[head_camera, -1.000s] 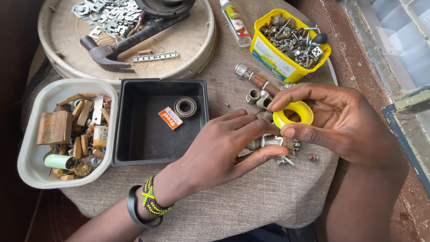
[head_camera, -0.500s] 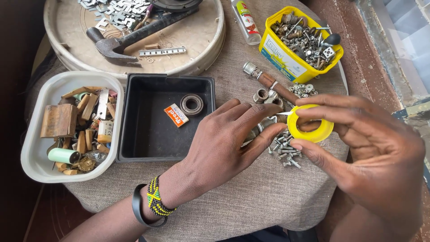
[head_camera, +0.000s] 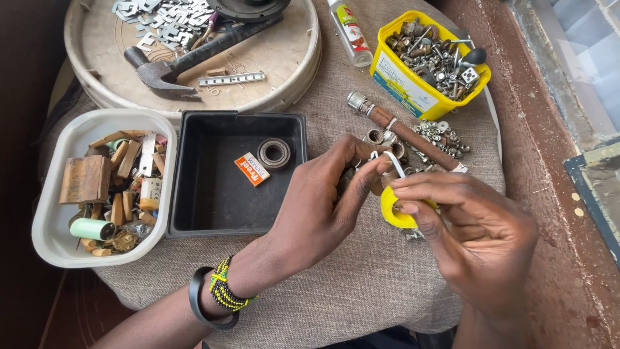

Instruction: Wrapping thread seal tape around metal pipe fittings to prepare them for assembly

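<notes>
The right hand [head_camera: 481, 242] grips a yellow plastic tape spool [head_camera: 395, 213]; its white tape strip [head_camera: 394, 163] runs up-left (taut-looking) into the left hand's [head_camera: 320, 210] pinch.

The left hand [head_camera: 323, 207] extends from lower left, palm down, wrist banded, thumb and forefinger pinched together at the fingertips [head_camera: 378, 167]. The right hand [head_camera: 478, 239] enters from lower right, back upward, fingers curled inward toward the left fingertips, nearly touching.

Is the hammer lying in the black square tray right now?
No, the hammer lies in the round beige tray at the top, while the black square tray holds only a bearing ring and a small orange packet.
</notes>
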